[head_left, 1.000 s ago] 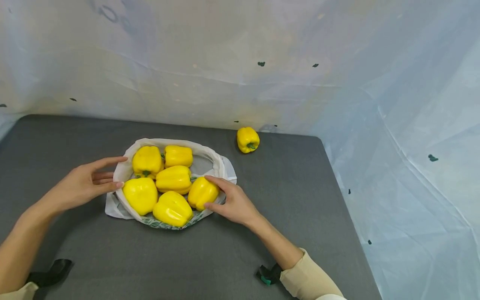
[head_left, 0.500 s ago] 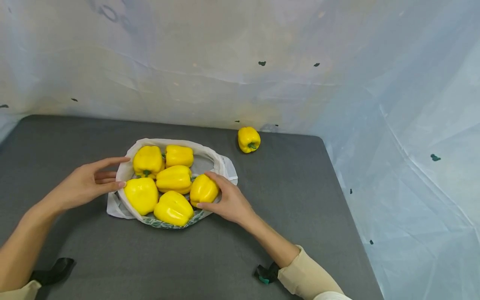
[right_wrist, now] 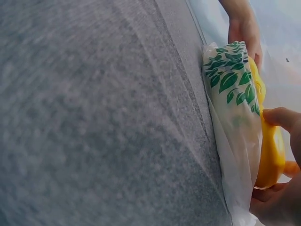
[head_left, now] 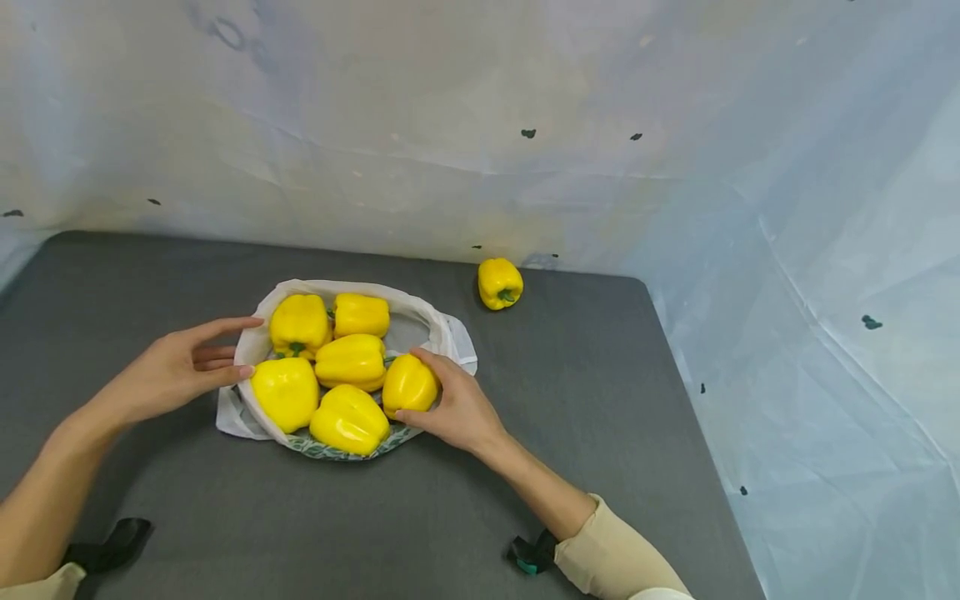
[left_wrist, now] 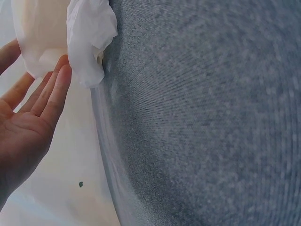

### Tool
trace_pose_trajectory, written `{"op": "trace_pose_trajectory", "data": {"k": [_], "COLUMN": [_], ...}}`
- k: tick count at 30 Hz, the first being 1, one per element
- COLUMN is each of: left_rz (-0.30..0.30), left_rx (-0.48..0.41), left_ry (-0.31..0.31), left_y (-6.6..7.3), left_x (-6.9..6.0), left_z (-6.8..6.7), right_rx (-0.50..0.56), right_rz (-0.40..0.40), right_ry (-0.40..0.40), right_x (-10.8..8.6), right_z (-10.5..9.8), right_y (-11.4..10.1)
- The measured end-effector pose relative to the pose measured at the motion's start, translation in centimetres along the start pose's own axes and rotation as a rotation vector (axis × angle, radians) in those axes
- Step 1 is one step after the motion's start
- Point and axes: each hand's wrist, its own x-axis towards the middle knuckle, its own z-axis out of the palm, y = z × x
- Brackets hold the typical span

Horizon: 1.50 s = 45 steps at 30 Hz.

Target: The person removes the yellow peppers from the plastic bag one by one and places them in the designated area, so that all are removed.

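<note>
A white bag point(head_left: 442, 340) with green leaf print lies on the table, its mouth spread wide around several yellow peppers point(head_left: 350, 361). At the bag's right side my right hand point(head_left: 467, 407) holds the rightmost pepper point(head_left: 410, 383) between thumb and fingers; the right wrist view shows that hand point(right_wrist: 287, 160) against the yellow pepper point(right_wrist: 270, 153). On the opposite side my left hand point(head_left: 168, 371) touches the bag's rim with fingers extended. In the left wrist view its fingers lie against the white plastic point(left_wrist: 89, 42), and the palm of the hand point(left_wrist: 28, 132) shows.
One more yellow pepper point(head_left: 499, 283) sits near the back edge of the dark grey table point(head_left: 337, 517), right of the bag. Translucent sheeting point(head_left: 420, 108) with small dark marks rises behind the table and along its right side. Black straps are on both forearms.
My right hand has shifted slightly left and its thumb has come further round the front of the rightmost pepper. The left hand stays at the rim, and the head view has moved slightly.
</note>
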Motion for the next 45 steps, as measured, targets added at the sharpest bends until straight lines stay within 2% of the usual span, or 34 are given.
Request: {"op": "trace_pose_trajectory", "data": {"k": [9, 25, 32, 39, 45], "left_rz": [0.011, 0.023, 0.026, 0.016, 0.012], "left_rx": [0.005, 0.006, -0.001, 0.000, -0.001], "left_ry": [0.008, 0.005, 0.001, -0.002, -0.002], "left_y": [0.1, 0.1, 0.3, 0.5, 0.5], "left_x": [-0.1, 0.1, 0.1, 0.1, 0.1], "left_z": [-0.2, -0.2, -0.3, -0.4, -0.4], "right_rx": [-0.009, 0.033, 0.029, 0.131, 0.121], "right_rz": [-0.047, -0.132, -0.171, -0.155, -0.168], "right_ry": [-0.005, -0.007, -0.026, -0.046, -0.040], "right_x": [0.0, 0.6, 1.4, 2.1, 2.4], "right_z": [-0.2, -2.3, -3.7, -5.2, -6.7], "right_y": [-0.2, -0.6, -0.7, -0.6, -0.4]}}
